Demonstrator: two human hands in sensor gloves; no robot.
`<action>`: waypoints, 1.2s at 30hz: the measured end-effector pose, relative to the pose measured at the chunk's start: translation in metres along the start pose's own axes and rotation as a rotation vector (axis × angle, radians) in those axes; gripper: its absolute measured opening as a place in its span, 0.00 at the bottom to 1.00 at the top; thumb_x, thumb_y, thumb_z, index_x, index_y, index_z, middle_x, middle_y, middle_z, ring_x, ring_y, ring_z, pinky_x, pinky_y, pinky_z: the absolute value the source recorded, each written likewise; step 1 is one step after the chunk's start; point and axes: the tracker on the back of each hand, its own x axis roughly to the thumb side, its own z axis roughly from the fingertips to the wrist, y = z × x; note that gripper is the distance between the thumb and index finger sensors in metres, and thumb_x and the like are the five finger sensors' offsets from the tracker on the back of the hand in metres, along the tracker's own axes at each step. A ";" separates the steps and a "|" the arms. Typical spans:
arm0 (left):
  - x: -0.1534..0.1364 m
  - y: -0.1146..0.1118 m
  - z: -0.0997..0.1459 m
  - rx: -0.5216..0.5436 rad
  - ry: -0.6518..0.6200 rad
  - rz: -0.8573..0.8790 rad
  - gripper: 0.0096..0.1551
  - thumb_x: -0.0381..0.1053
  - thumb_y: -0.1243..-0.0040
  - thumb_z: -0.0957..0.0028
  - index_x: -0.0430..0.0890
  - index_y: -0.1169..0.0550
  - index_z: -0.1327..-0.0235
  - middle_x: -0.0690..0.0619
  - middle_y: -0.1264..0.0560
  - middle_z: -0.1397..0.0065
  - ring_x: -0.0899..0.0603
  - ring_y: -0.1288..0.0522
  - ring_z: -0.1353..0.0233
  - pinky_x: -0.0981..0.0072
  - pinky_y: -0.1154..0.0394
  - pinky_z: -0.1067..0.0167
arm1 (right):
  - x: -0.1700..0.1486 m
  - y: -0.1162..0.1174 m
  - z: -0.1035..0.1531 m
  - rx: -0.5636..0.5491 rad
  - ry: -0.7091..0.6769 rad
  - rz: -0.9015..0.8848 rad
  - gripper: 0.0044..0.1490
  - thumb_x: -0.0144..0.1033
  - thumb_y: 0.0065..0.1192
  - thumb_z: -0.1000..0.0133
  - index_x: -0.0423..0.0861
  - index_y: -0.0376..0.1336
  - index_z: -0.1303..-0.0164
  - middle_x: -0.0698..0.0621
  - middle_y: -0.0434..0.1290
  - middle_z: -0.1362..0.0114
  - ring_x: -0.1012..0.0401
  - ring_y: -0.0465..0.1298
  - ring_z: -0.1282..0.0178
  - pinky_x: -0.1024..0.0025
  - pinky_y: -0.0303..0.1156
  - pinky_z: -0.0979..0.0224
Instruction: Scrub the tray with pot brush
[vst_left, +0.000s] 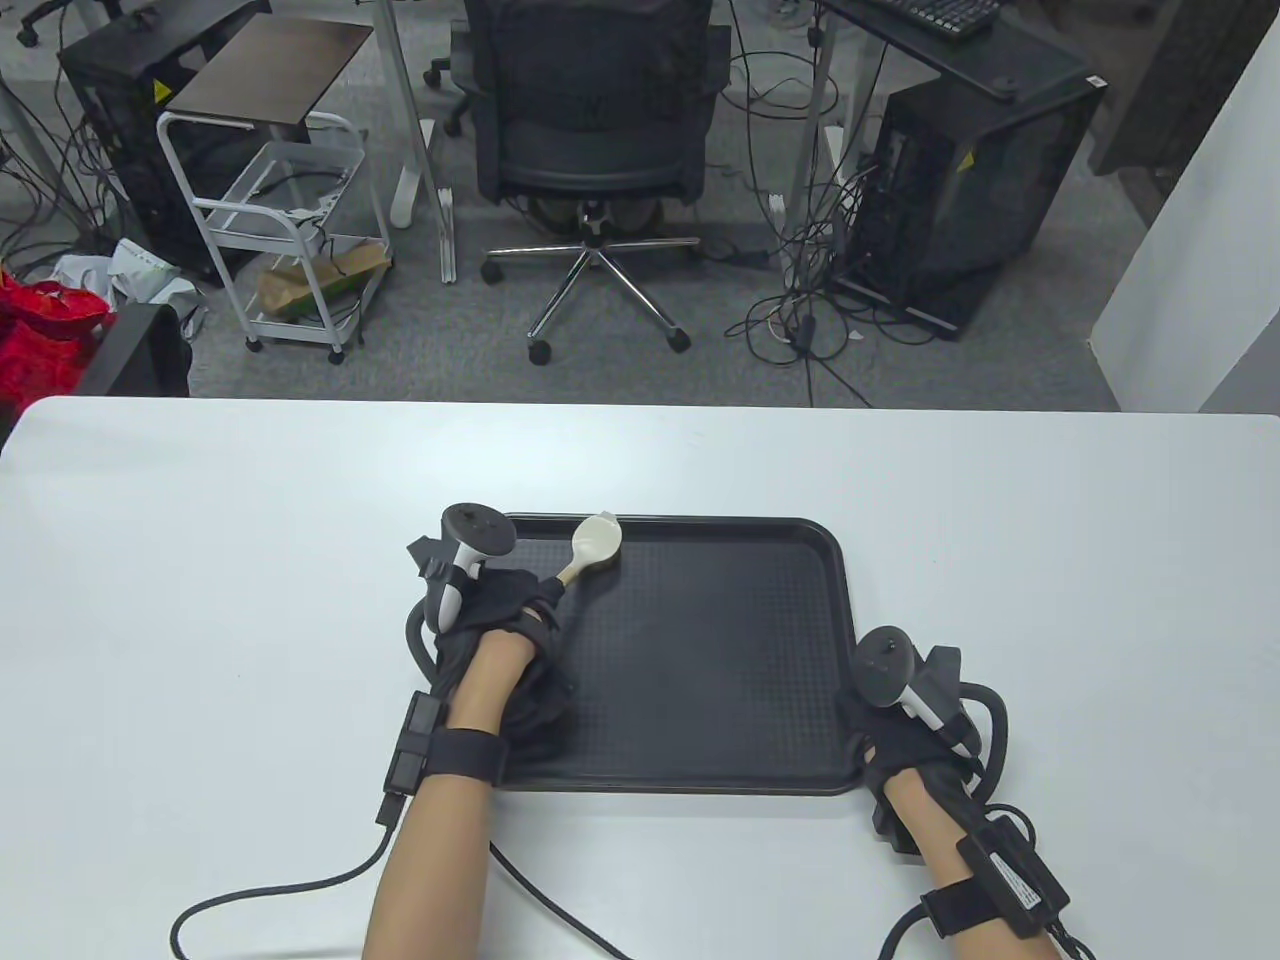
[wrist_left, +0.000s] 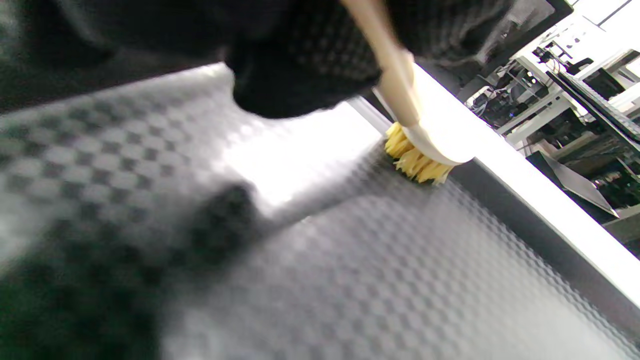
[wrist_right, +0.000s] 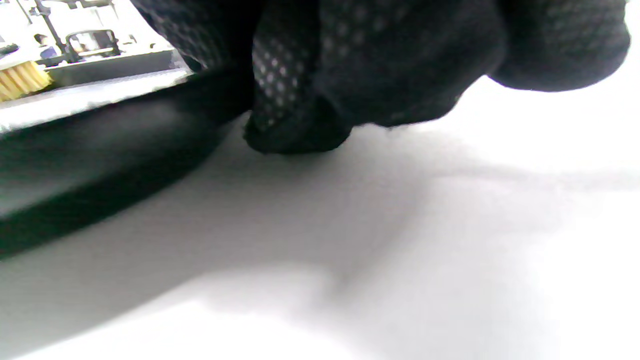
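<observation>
- Over the tray's (vst_left: 700, 650) left side, my left hand (vst_left: 505, 625) grips the brush (vst_left: 597, 545) handle; its long axis runs toward 1 o'clock, bristles (wrist_left: 417, 162) down on the tray floor by the far rim.
- At the near right corner, my right hand (vst_left: 905, 735) steadies the tray; whether its fingers (wrist_right: 300, 125) clasp the rim I cannot tell.
- Blur and my own glove hide the handle's rear end.

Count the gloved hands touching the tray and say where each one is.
2. The left hand is over the tray at its far-left part, holding the pot brush. The right hand rests at the tray's near-right corner.
</observation>
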 end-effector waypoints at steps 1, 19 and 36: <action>-0.003 0.002 -0.001 -0.002 0.005 -0.002 0.35 0.62 0.41 0.55 0.39 0.22 0.44 0.50 0.14 0.62 0.48 0.17 0.82 0.47 0.18 0.59 | 0.000 0.000 0.000 0.000 0.000 0.000 0.37 0.44 0.62 0.47 0.39 0.59 0.31 0.50 0.83 0.66 0.54 0.81 0.75 0.53 0.78 0.57; -0.051 0.039 0.003 0.079 0.108 -0.010 0.35 0.62 0.42 0.54 0.39 0.23 0.44 0.50 0.13 0.63 0.49 0.17 0.83 0.48 0.18 0.60 | 0.000 0.000 0.000 -0.001 0.000 0.001 0.37 0.44 0.62 0.47 0.39 0.58 0.31 0.50 0.83 0.65 0.54 0.81 0.75 0.53 0.78 0.57; 0.097 -0.075 0.043 -0.112 -0.291 -0.031 0.35 0.62 0.41 0.55 0.36 0.21 0.47 0.51 0.13 0.65 0.51 0.17 0.84 0.50 0.17 0.62 | 0.000 0.000 0.000 0.000 -0.001 0.001 0.37 0.44 0.62 0.47 0.39 0.58 0.31 0.49 0.83 0.66 0.54 0.81 0.75 0.53 0.78 0.57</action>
